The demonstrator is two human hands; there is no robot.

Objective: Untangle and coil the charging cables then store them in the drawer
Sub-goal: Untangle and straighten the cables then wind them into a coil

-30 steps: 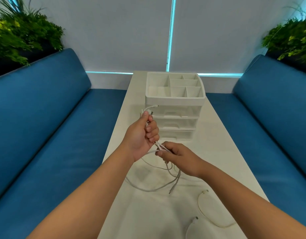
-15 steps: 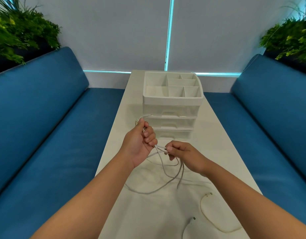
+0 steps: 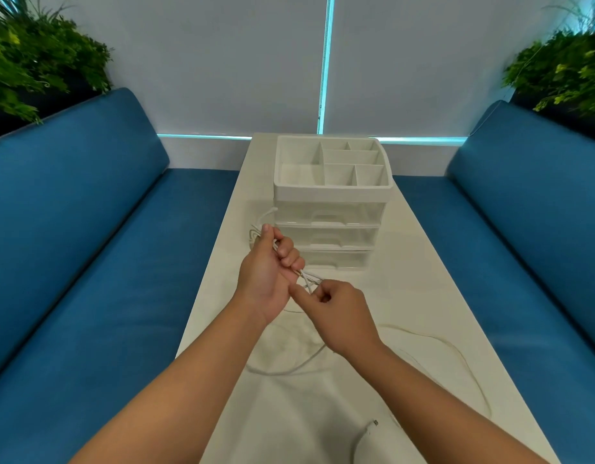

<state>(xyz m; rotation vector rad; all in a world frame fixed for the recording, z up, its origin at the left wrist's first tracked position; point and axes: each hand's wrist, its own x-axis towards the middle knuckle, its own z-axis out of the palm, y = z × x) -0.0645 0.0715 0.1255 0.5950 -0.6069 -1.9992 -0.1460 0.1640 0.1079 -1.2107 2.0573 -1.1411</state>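
Left hand (image 3: 267, 274), fingers curled, grips a bunch of thin white charging cables (image 3: 308, 279); a loop pokes out at its 12 o'clock. Right hand (image 3: 336, 308), just at its 4 o'clock, pinches the same strands w/ thumb & forefinger. Slack trails to 6 o'clock onto the long white counter (image 3: 423, 296); a second thin white cable (image 3: 457, 356) lies at 4 o'clock, a plug end (image 3: 373, 425) nearer the camera. White plastic three-drawer organiser (image 3: 329, 212) at 12 o'clock, drawers closed. Cables look light, floppy, prob. slick & prone to snagging; best taken near the plugs, feeding slack thru gently.
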